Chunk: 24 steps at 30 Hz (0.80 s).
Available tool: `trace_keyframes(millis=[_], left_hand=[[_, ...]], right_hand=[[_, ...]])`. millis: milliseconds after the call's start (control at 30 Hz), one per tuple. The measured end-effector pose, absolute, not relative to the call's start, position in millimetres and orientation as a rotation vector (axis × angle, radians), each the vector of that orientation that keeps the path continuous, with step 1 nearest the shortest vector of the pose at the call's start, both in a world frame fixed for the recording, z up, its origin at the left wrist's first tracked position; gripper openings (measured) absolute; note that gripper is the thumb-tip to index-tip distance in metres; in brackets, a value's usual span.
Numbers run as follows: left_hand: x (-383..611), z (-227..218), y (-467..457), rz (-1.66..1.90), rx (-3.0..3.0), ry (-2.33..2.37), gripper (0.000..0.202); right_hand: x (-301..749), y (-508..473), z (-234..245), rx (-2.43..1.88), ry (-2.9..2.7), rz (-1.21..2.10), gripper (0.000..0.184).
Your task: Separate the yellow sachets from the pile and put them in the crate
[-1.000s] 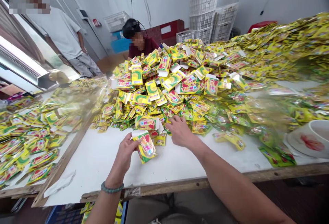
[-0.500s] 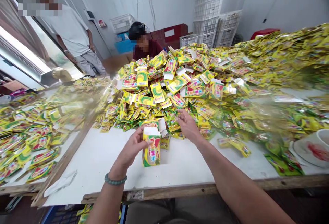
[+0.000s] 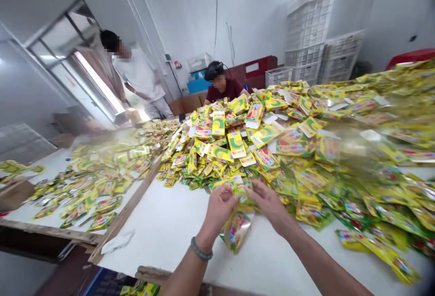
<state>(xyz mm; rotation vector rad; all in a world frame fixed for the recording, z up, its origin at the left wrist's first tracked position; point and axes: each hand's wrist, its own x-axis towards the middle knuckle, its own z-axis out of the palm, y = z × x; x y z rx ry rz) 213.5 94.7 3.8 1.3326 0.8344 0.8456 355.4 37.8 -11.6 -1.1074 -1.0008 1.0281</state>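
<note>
My left hand (image 3: 222, 207), with a beaded bracelet on its wrist, pinches the upper part of a shiny yellow-green packet (image 3: 237, 232) with a printed front. The packet's lower part shows below my fingers, over the white table. My right hand (image 3: 268, 203) meets it from the other side, its fingers closed at the packet's top edge. Blur and my fingers hide exactly where each grip lies. Just beyond my hands rises a heap of yellow printed cartons (image 3: 237, 144), several with white flaps open. Glossy yellow and green packets (image 3: 312, 187) lie to the right.
A wooden strip (image 3: 132, 201) divides the white table (image 3: 163, 223), with more packets (image 3: 105, 187) to its left. A crumpled white scrap (image 3: 118, 240) lies near the front edge. Two people are beyond the table, one seated (image 3: 224, 87), one standing (image 3: 139, 76). White crates (image 3: 307, 33) are stacked behind.
The open carton from my left hand is no longer plainly visible there. Both hands have come together at a shiny packet. The view has swung left, and the standing person leans over more.
</note>
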Motion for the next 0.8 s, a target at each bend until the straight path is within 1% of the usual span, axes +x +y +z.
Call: trace_keyframes(millis=[133,233,300,400,500,633,667,733,800], left_hand=[[213.7,0.3,94.0,0.851,1.423,0.869,0.024],[216.5,3.5,90.2,0.852,1.293,0.798,0.027],[219.3,5.8,89.6,0.846,1.25,0.749,0.028],[221.5,6.6,93.7,0.812,1.277,0.735,0.029],[221.0,2.3,100.2,0.831,1.342,0.765,0.029],[221.1,-12.2,106.4,0.86,1.259,0.743,0.031],[221.4,-16.4,107.5,0.882,1.228,0.749,0.031],[222.0,-22.8,109.0,0.949,1.2,0.791,0.031],[221.7,-25.2,108.6,0.994,1.193,0.82,0.031]], right_hand=[[359.6,38.9,-15.2,-1.406,-1.214,0.704,0.032],[361.2,38.1,-14.4,-1.433,-1.273,0.436,0.028],[362.8,37.4,-13.8,-1.444,-1.256,0.358,0.026],[365.6,36.1,-12.8,-1.522,-1.224,0.416,0.026],[365.7,34.1,-10.4,-1.543,-1.279,0.473,0.033],[364.2,34.7,-10.1,-1.548,-1.234,0.469,0.023],[364.5,36.1,-11.4,-1.539,-1.184,0.475,0.023],[365.2,39.8,-15.0,-1.487,-1.079,0.536,0.028],[364.7,43.3,-19.4,-1.41,-1.0,0.666,0.032]])
